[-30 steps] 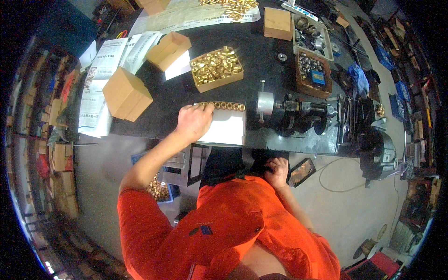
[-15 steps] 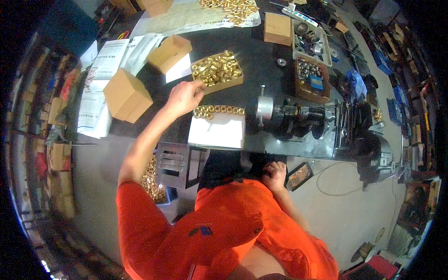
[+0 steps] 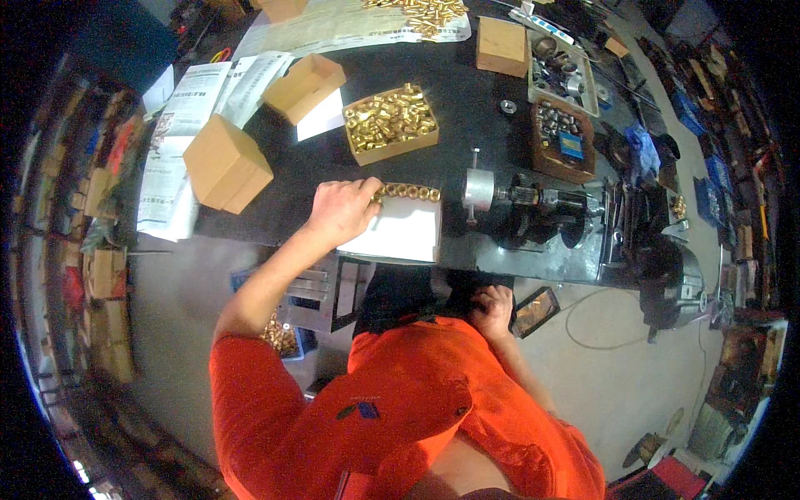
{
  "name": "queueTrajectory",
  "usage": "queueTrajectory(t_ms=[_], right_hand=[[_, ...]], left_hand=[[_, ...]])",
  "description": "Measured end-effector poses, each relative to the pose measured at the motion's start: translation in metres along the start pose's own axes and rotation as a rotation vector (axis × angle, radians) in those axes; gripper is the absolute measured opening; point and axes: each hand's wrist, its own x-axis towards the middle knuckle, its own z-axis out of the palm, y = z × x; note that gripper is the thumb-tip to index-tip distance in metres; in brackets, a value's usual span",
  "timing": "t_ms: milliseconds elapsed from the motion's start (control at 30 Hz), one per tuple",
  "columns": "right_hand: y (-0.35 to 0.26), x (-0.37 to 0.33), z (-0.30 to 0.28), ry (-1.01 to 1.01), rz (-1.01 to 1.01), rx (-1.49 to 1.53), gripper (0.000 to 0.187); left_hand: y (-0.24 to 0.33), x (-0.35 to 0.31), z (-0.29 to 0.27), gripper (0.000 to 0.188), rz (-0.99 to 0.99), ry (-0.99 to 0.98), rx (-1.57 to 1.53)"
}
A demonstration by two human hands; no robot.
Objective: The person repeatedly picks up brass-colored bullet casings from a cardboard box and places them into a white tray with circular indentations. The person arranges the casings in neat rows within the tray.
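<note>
My left hand is over the left part of a shallow white-lined box, fingers pinched at a small brass fitting at its far edge. Along that edge runs a row of round brass fittings with holes; my hand covers the row's left part. Just beyond stands an open cardboard box heaped with brass fittings. My right hand rests low on my dark-clothed lap with curled fingers; anything inside it is hidden.
A metal clamping fixture stands right of the white-lined box. Behind it are a bin of metal parts and a closed carton. Two cardboard boxes and newspapers lie left. More brass pieces lie on far paper.
My left hand has moved nearer, from the edge of the heaped box to the row in the white-lined box. My right hand has stayed on my lap.
</note>
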Motion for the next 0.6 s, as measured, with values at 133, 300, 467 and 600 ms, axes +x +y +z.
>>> queueTrajectory(t_ms=[133,300,467,600], right_hand=[[-0.005,0.002,-0.004,-0.017,0.006,0.003,0.020],[-0.007,0.005,-0.006,-0.017,-0.002,0.015,0.020],[-0.001,-0.001,0.000,-0.023,0.011,-0.015,0.023],[-0.004,0.003,-0.001,0.011,-0.027,-0.021,0.019]], left_hand=[[0.002,0.000,-0.001,0.026,-0.002,-0.024,0.028],[0.001,-0.001,-0.001,0.023,0.018,-0.019,0.047],[-0.004,0.005,-0.012,0.029,-0.025,0.005,-0.065],[-0.017,0.041,-0.025,0.025,-0.106,0.081,-0.219]])
